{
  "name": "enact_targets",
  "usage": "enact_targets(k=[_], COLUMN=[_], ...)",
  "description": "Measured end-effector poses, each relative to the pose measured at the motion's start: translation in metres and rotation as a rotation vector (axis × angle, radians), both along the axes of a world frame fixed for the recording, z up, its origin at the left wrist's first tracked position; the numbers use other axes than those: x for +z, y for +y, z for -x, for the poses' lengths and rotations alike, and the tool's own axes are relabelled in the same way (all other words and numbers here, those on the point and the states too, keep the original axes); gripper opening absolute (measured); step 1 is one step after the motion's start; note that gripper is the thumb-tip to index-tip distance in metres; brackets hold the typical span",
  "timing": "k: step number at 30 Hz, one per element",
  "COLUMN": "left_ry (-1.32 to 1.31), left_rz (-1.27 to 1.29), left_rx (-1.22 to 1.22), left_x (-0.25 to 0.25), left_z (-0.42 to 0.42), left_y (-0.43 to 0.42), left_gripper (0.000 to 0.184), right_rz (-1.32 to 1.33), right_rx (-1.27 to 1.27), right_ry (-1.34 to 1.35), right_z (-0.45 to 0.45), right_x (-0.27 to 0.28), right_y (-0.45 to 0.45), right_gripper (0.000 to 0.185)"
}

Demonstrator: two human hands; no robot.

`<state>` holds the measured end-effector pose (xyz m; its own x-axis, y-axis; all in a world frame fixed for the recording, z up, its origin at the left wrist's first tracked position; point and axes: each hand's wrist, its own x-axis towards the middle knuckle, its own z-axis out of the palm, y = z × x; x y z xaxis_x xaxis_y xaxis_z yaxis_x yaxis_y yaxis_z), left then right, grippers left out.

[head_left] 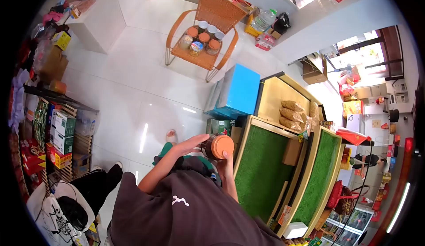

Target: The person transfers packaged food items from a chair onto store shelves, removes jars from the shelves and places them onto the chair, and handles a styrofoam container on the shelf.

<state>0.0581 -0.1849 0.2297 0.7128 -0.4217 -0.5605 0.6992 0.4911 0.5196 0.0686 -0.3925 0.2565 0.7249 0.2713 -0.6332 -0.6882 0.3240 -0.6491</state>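
A jar with an orange lid [222, 147] and dark contents is held in front of my body, tilted, its lid toward the right. My left hand [191, 144] is against the jar's left side, fingers stretched along it. From below and to the right, my right hand [226, 164] grips the jar near its lid, the thumb on the lid's edge. Beyond my hands, a wicker chair [217, 13] carries several jars [204, 37], some with orange lids and some with pale ones.
A shelf unit lined with green mat [261, 171] stands right of my hands, holding bagged goods [291, 114]. Blue boxes [241, 91] stand ahead. Someone in a white top [48, 206] is at lower left, near a rack of boxed goods [62, 126]. Another person [368, 159] is far right.
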Motion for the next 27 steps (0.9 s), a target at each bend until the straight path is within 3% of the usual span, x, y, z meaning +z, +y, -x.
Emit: enact_targets(k=[3,4,9,11,17,20,23,27], left_ry=[-0.007,0.017,-0.033,-0.026,0.112,0.209,0.313,0.346], left_rz=[-0.169,-0.169,-0.269,-0.262,-0.236,-0.252,-0.255,-0.321], left_rx=[0.007,0.036,0.14,0.21,0.282,0.398,0.552,0.581], left_x=[0.033,0.026,-0.03,-0.032,-0.062,-0.099,-0.123,-0.164], left_z=[-0.013,-0.018,-0.049,-0.067,-0.141,-0.195,-0.258,-0.345], left_y=[0.022,0.026,0.045,0.059,0.103,0.12,0.131,0.158], left_gripper=[0.089,0.098,0.089,0.107,0.094,0.093,0.078,0.067], right_rz=[0.107,0.142,0.183,0.157,0.165,0.137,0.19,0.157], right_rx=[0.059,0.084,0.176,0.216,0.365,0.382,0.398,0.349], right_ry=[-0.05,-0.054,-0.024,-0.021,-0.018,-0.032,-0.199,-0.064], right_z=[-0.02,-0.028,-0.079,-0.105,-0.201,-0.266,-0.333,-0.421], right_x=[-0.003,-0.01,-0.011,-0.016,-0.041,-0.084,-0.15,-0.189], right_y=[0.032,0.039,0.079,0.095,0.148,0.171,0.195,0.226], right_gripper=[0.081,0.08,0.082,0.081,0.081,0.084,0.078,0.084])
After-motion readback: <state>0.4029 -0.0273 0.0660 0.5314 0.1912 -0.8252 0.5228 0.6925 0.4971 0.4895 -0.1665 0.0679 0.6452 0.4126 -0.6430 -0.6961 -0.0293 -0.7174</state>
